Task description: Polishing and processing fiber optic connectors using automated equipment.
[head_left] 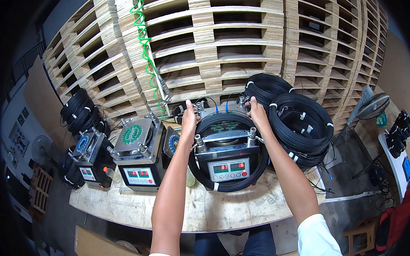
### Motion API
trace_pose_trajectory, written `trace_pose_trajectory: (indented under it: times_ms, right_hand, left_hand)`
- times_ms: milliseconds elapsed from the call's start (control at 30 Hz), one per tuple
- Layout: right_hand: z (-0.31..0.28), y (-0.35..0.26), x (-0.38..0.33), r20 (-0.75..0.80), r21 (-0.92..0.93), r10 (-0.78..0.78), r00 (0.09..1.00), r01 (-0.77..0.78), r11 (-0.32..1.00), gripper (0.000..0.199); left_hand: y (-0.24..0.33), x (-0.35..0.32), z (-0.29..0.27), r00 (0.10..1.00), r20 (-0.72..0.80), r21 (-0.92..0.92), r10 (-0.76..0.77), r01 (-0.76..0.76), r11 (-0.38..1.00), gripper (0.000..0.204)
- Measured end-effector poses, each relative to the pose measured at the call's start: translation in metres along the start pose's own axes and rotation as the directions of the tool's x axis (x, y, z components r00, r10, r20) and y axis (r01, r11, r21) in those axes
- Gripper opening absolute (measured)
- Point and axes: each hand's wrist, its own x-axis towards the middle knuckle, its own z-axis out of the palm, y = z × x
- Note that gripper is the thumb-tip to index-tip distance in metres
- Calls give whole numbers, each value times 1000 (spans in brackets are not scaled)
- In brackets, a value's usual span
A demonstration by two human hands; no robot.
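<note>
Seating black cable coil [229, 183] around grey machine [224, 159]: left hand [188, 119] at ten o'clock, right hand [257, 113] at two, fingers curled gripping coil; best lowered evenly past corner posts.

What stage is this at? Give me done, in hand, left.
Done: one black cable coil lies around the middle machine. In hand: left hand and right hand rest on the coil's far rim by the machine's back posts. Left: coils stacked at right wait beside it.
</note>
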Motion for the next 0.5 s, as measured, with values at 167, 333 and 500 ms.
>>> trace_pose_trajectory:
  times_ms: [167, 333, 500]
  right_hand:
    - [0, -12, -10, -23, -39, 32, 999, -33, 999, 70]
    - [-5, 2, 3, -92, -182, -1, 996, -16, 983, 74]
    - [3, -6, -5, 30, -47, 66, 997, -64, 997, 76]
  left_hand:
    - [10, -12, -1, 1000, 24, 33, 14, -15, 999, 96]
    - [3, -1, 4, 998, 43, 77, 47, -50, 996, 95]
    - [0, -1, -5, 1000, 16, 38, -4, 3, 999, 95]
